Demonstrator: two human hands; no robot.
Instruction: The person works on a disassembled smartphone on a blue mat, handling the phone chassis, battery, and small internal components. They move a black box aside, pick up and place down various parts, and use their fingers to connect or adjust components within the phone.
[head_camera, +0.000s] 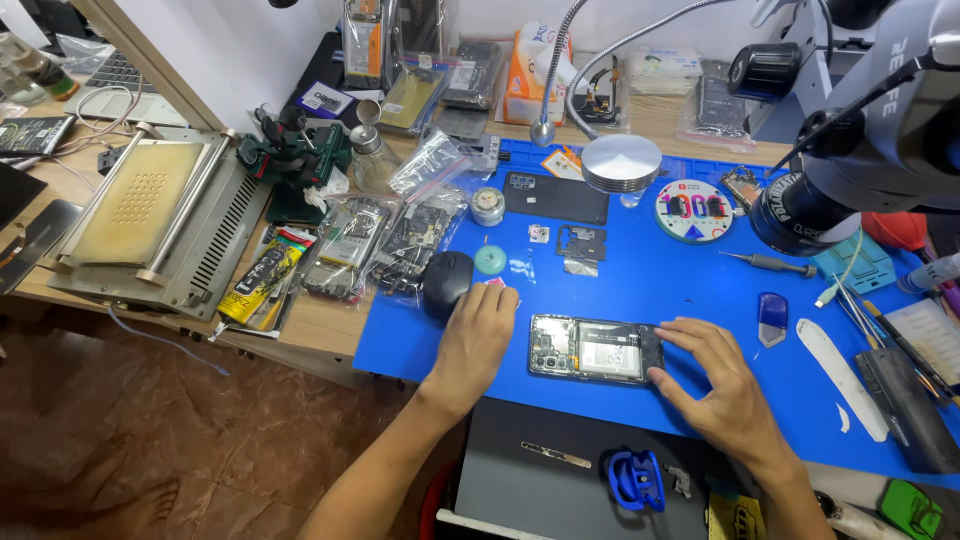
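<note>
Low in the frame, 2 bare forearms reach up from the bottom edge onto a smooth blue work mat (680, 290). Between them lies an opened phone (594, 350), a flat dark rectangle with its back off, showing a pale battery panel and small circuit parts at its left end. It sits near the lower middle of the mat.

At lower right, the right hand (722, 385) rests at the phone's right end, fingers spread and loosely curved, fingertips touching its edge and upper corner; nothing is clasped. Left of the phone, the left hand (476, 335) lies palm down on the mat, fingers relaxed and slightly bent, tips just beside a rounded matte black mouse (446, 282); I cannot tell whether it pins anything beneath.

Below the mat, a blue plastic suction clamp (636, 478) lies on a grey slab. Above centre, a separate black back cover (556, 197) lies flat, and a round brushed-metal lamp head (621, 161) hangs on a ribbed gooseneck. At far left stands a boxy metal heating plate (150, 215) with a perforated yellowish top.
</note>
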